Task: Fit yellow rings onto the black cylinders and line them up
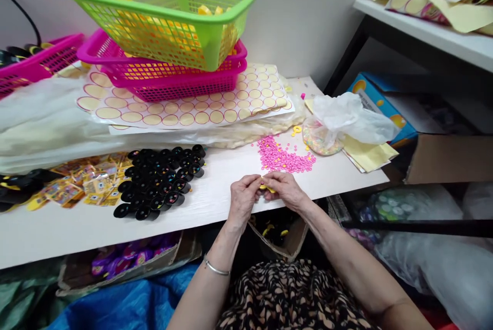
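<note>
My left hand [243,197] and my right hand [285,190] meet at the front edge of the white table [69,227], both pinching one small yellow piece [265,186] between their fingertips. Just beyond them lies a heap of small pink beads [283,157]. To the left sits a cluster of black round parts [159,178] with coloured dots inside. A clear plastic bag [339,122] holding pale mixed beads lies to the right of the pink heap. A lone yellow ring [297,129] rests near it.
Green basket [154,12] stacked on pink baskets [169,76] stands on peeled sticker sheets [185,107] at the back. Yellow printed cards [87,183] lie left. A cardboard box [279,240] with yellow pieces sits below the table edge. A shelf [423,35] stands right.
</note>
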Demonstrator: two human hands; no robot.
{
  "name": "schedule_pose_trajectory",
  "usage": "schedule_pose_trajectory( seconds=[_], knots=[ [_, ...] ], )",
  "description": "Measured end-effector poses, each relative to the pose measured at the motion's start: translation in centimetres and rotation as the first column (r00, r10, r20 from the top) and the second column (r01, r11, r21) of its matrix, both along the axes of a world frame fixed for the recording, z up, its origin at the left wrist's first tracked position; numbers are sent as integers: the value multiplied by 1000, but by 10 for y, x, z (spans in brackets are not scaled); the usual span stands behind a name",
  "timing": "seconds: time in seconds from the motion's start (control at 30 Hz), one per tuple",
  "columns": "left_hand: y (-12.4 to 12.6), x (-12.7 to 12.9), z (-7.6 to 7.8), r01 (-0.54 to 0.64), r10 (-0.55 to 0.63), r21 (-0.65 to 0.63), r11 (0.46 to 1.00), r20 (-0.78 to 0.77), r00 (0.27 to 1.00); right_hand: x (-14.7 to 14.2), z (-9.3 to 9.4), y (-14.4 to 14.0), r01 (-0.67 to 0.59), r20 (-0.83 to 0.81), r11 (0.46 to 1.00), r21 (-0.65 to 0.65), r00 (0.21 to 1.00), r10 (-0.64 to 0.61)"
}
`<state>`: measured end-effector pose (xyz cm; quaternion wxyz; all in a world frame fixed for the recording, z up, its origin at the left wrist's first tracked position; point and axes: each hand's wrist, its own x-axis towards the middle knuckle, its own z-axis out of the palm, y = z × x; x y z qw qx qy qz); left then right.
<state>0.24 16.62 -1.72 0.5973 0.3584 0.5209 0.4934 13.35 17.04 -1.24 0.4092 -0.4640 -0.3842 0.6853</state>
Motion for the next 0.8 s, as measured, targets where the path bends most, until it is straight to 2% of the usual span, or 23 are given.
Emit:
schedule_pose_trajectory(
  seconds=[0.13,0.3,0.57,0.67,0.8],
  knots=[
    [5,-2,6,38,-38,-43,998,2,999,5,8,9,-120,29,992,-44,992,121],
    [16,-5,14,95,-99,-54,994,-79,992,2,14,19,-122,81,987,-109,988,131],
    [28,-3,5,91,-95,-42,995,-119,988,-2,21,24,-77,76,981,-177,993,91],
    [28,-2,1,104,-104,-6,995,-159,982,-4,20,24,-54,84,984,-170,994,69],
    [24,-3,-2,119,-118,-9,993,-201,972,-5,16,21,-84,121,985,-148,987,102]
  ],
)
